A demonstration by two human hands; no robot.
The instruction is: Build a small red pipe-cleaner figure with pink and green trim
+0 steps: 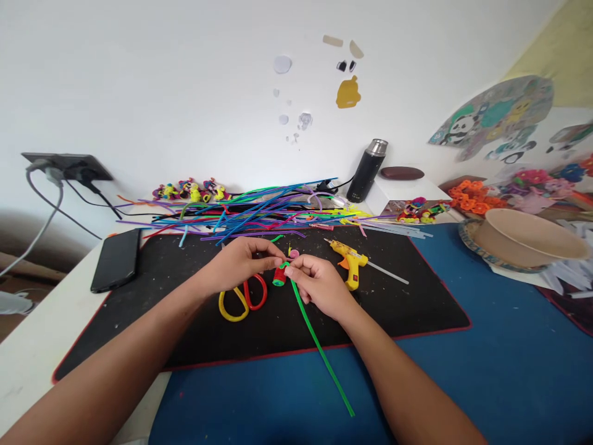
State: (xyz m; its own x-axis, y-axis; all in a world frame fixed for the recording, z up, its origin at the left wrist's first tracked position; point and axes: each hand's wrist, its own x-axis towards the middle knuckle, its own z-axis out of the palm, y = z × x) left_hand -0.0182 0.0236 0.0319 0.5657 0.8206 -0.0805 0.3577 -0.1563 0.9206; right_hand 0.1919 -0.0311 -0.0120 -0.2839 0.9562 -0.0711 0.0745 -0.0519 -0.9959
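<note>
A long green pipe cleaner point(315, 337) runs from between both hands down toward the front edge of the table. My left hand point(243, 262) pinches its curled upper end, and my right hand point(317, 284) pinches it just beside that. Between and slightly below the fingertips is a small red piece with a green end point(278, 277); whether fingers touch it is unclear. A small pink coil point(294, 253) shows just behind the fingertips. Scissors with one yellow and one red handle point(234, 305) lie under my left hand, their blades mostly hidden.
A yellow glue gun point(353, 262) lies right of my hands on the black mat point(407, 309). Many coloured pipe cleaners point(250, 213) are heaped behind. A phone point(115, 259) lies left, a black flask point(367, 170) stands behind, and a beige bowl point(523, 238) sits right.
</note>
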